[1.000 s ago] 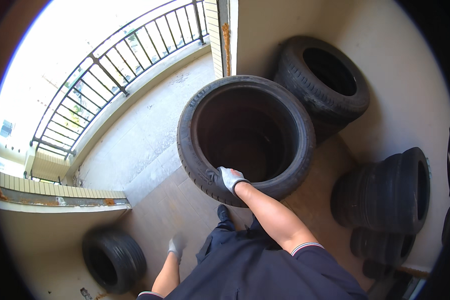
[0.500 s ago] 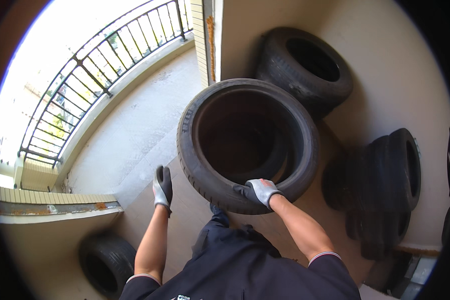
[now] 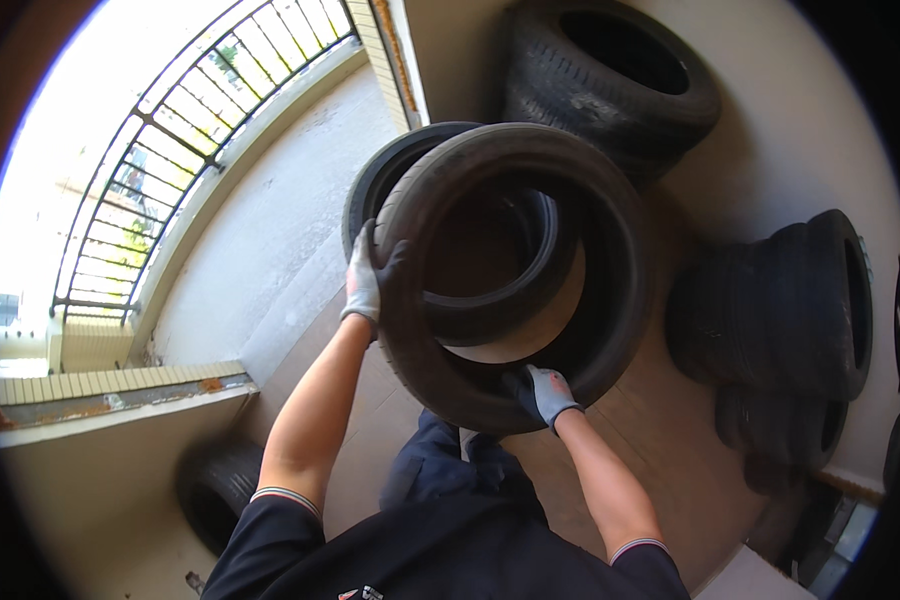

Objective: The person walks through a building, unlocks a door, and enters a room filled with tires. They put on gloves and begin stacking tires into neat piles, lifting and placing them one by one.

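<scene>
**Both gloved hands on a lifted tyre**

The left hand (image 3: 367, 280) grips the upper tyre's (image 3: 610, 250) left tread; the right hand (image 3: 542, 392) holds its lower rim. A second tyre (image 3: 390, 180) lies under it. More tyres (image 3: 610, 70) lean against the wall, beside a railing (image 3: 160, 140).

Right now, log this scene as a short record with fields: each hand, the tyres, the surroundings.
left hand: gloved, gripping the outer tread on the left side of the lifted tyre
right hand: gloved, fingers hooked over the lower inner rim of the same tyre
lifted tyre: black, held up and tilted
second tyre: directly behind it, partly hidden
tyre at wall: leaning, top of view
tyre group at right: standing on edge
small tyre: lower left, on floor
railing: curved balcony bars, upper left
</scene>
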A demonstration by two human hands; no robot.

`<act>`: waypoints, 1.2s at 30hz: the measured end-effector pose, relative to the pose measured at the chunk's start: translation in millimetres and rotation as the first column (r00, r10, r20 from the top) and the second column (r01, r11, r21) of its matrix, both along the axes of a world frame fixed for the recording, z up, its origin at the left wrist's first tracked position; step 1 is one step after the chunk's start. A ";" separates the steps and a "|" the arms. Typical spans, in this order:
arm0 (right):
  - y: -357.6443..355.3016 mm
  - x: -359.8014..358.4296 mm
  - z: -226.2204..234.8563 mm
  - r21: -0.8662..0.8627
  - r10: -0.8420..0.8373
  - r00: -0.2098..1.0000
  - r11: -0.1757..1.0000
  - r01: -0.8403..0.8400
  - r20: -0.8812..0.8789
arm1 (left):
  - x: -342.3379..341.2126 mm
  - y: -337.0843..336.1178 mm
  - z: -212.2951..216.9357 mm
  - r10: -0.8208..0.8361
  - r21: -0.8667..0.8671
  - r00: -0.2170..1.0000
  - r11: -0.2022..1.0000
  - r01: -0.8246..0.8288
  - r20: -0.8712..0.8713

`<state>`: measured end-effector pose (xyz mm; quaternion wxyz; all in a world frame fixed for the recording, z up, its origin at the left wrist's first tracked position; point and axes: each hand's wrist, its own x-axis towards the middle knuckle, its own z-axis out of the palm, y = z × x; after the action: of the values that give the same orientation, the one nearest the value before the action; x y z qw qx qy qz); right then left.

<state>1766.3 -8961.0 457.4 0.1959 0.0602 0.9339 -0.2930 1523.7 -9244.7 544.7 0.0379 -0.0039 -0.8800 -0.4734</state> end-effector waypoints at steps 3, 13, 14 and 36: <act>-30.8 -52.0 -4.3 -0.615 -0.359 0.933 0.732 0.294 0.020 | 25.8 12.8 0.5 -0.030 -0.020 0.990 0.999 0.028 -0.139; -81.4 -118.4 101.6 -0.890 -0.807 0.498 -0.070 0.450 0.316 | 146.4 59.3 -29.8 -0.260 -0.238 0.950 0.947 0.215 -0.174; -76.6 -106.2 94.4 -0.870 -0.826 0.458 -0.075 0.488 0.328 | 154.9 61.9 -37.3 -0.297 -0.247 0.948 0.933 0.263 -0.114; 50.4 252.1 -237.1 -0.676 -0.841 0.037 -0.407 0.614 0.540 | 299.5 95.6 -261.0 -0.580 -0.175 0.527 0.553 0.814 0.621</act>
<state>2018.5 -8910.6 220.3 -0.1758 0.5416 0.3361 -0.7502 1823.2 -9149.1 283.7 -0.3898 -0.2546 -0.8588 -0.2139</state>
